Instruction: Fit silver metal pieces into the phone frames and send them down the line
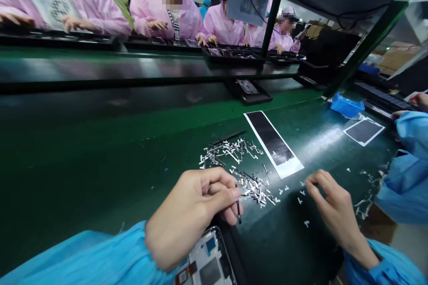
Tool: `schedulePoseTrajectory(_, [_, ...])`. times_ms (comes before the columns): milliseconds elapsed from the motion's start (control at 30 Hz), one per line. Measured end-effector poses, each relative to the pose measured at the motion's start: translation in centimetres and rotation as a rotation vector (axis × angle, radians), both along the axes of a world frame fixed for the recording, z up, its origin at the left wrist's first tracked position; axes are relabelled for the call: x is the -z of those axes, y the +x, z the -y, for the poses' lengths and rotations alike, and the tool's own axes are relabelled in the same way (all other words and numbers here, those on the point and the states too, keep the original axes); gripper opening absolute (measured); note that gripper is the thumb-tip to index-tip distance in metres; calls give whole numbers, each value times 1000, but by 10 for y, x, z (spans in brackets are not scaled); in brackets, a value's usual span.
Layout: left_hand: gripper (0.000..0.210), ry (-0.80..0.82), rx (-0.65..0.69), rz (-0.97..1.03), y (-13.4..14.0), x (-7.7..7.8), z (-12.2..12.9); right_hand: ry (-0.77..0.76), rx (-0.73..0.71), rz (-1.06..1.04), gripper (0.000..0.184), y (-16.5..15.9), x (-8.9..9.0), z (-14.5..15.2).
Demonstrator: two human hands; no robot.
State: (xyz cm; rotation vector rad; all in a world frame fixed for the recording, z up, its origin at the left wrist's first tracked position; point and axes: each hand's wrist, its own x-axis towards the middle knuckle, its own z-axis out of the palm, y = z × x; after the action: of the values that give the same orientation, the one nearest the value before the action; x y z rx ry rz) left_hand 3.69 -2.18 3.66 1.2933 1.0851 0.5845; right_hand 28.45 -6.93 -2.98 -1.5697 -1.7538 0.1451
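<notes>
Pinching a slim dark strip (238, 213) between thumb and fingers, the left hand (194, 209) is held over the near part of the green desk (83, 164), with the strip's lower end pointing down past the fingertips. Just beyond these fingers lies a loose heap of small strips (259, 190), silvery and dark, many with white ends; a second heap (230, 151) spreads behind it, a thin dark tool (230, 136) lying along its far edge. Under the left wrist, partly covered by it, sits an opened device casing (212, 256) with a blue patch inside. The right hand (334, 211) is curled, thumb and forefinger bent toward each other beside a few small white tabs (306, 223) scattered on the desk; whether its fingertips grip anything I cannot tell. Between the heaps and the right side lies a long white-edged sheet (270, 138) with a black face, one tab resting on it. Farther right are a smaller dark sheet (364, 131) with a white border and a blue bin (347, 106), near a co-worker's blue sleeve (408, 182). A black tray (262, 98) holding a flat device (247, 86) stands farther back, and people in pink (167, 13) work across from it.
</notes>
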Motion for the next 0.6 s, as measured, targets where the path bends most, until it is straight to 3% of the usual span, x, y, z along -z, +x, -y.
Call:
schedulePoseTrajectory(133, [21,-42,-18,1,-1,0,3,38,56,273,26,27,16,14])
schedulePoseTrajectory(267, [24,-21,-52,-17,-5,-10,7,69,37,432,18,22,14,18])
schedulePoseTrajectory(433, [25,296,-52,-230,-32,-13,20,114,-96,473,21,-13,5,12])
schedulePoseTrajectory(600, [20,609,17,-510,-57,9,40,149,-328,374,21,-56,-10,7])
